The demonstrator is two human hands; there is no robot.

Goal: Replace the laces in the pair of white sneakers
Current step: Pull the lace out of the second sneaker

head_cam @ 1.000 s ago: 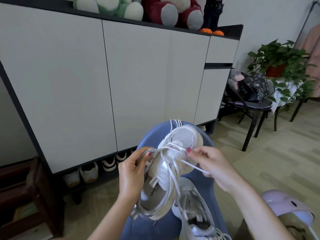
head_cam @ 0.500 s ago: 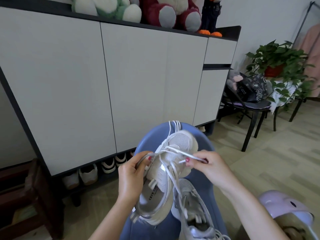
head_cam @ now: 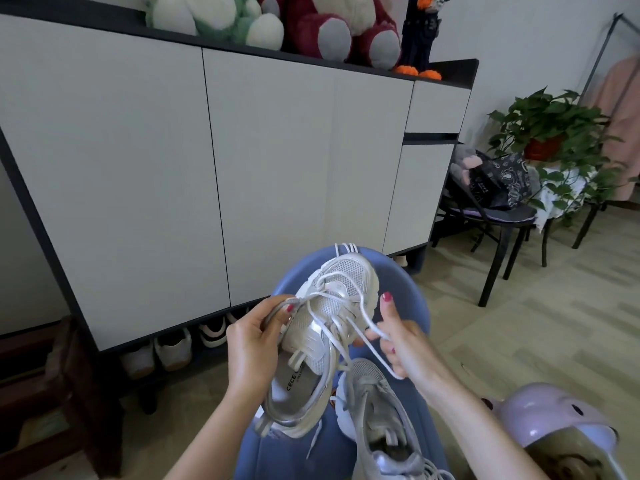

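Between my two hands, above the blue stool (head_cam: 420, 317), hangs one white sneaker (head_cam: 323, 327), toe pointing away from me and its opening tipped toward my lap. My left hand (head_cam: 252, 344) grips the sneaker's side near the tongue, thumb pressed against a grey strap at the eyelets. My right hand (head_cam: 398, 341) pinches the white lace (head_cam: 372, 332) between curled fingers, thumb sticking up, with the loose end trailing down past my palm. That lace runs slack and uneven across the upper eyelets, looping over the mesh toe box; the shoe has silver trim along its side and a printed insole showing inside. Just below it, resting on the stool, lies the second sneaker (head_cam: 377, 417), greyer in the shade, its laces partly bunched at the heel end. Further out stands a pale cabinet (head_cam: 138, 185) with shoes tucked beneath and plush toys (head_cam: 263, 22) on top, and a leafy plant (head_cam: 550, 123) beyond a dark chair (head_cam: 498, 220) to the right.
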